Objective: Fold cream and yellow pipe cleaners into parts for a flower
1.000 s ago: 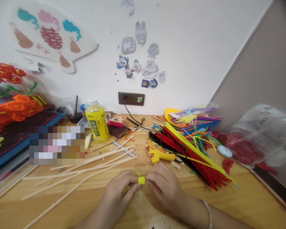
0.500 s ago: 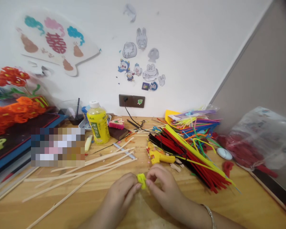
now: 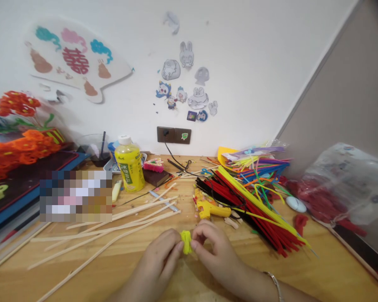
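Note:
A small folded bundle of yellow pipe cleaner (image 3: 186, 242) is held up between my two hands, above the front of the wooden table. My left hand (image 3: 164, 253) pinches its left side between thumb and fingers. On the right side, the thumb and forefinger of my right hand (image 3: 214, 247) grip it too. A bracelet circles my right wrist. Just beyond my right hand lies a yellow hot glue gun (image 3: 211, 208). Long red, black and yellow pipe cleaners (image 3: 255, 214) are heaped to the right of it.
Thin wooden sticks (image 3: 113, 230) spread across the table on the left. A yellow drink bottle (image 3: 129, 165) stands behind them. Orange pipe-cleaner flowers (image 3: 25, 151) are at far left. A white mouse-shaped object (image 3: 296, 204) and a plastic bag (image 3: 349, 180) lie at right. A black cable (image 3: 176, 159) runs from the wall socket.
The yellow pipe-cleaner bundle has turned slightly and now shows more upright between my fingers. Both hands keep their pinch; the view has tilted a little.

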Demonstrator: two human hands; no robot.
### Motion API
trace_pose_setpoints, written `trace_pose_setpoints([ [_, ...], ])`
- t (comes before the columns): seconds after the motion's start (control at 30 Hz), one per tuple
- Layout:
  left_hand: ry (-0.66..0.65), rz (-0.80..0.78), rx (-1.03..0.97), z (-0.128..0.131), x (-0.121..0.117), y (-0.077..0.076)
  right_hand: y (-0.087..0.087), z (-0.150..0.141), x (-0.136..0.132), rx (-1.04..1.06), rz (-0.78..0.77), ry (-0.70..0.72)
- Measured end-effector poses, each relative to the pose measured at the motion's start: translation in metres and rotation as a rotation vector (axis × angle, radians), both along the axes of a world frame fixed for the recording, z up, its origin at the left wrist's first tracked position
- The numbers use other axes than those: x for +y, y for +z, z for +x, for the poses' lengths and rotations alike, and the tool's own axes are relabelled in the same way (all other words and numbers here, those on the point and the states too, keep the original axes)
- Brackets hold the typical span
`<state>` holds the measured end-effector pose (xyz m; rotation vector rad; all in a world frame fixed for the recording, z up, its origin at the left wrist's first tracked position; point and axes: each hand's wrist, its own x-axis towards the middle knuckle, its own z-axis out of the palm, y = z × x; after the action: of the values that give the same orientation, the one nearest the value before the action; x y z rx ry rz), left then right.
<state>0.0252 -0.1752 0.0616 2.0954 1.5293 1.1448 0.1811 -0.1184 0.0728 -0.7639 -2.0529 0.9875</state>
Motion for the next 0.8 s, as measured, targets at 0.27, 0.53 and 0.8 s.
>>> trace_pose_setpoints([
  [0.27,-0.003,0.079,0.019,0.0011,-0.0008,0.0038,0.0000,-0.0002,0.0003,-0.004,0.009,0.016],
  [0.53,-0.016,0.032,-0.018,-0.0010,-0.0005,0.0021,-0.0025,0.0025,0.0008,-0.016,0.058,0.041],
  [0.8,-0.009,-0.007,-0.028,0.0002,-0.0010,-0.0026,-0.0064,0.0010,0.0000,-0.060,0.118,0.018],
])
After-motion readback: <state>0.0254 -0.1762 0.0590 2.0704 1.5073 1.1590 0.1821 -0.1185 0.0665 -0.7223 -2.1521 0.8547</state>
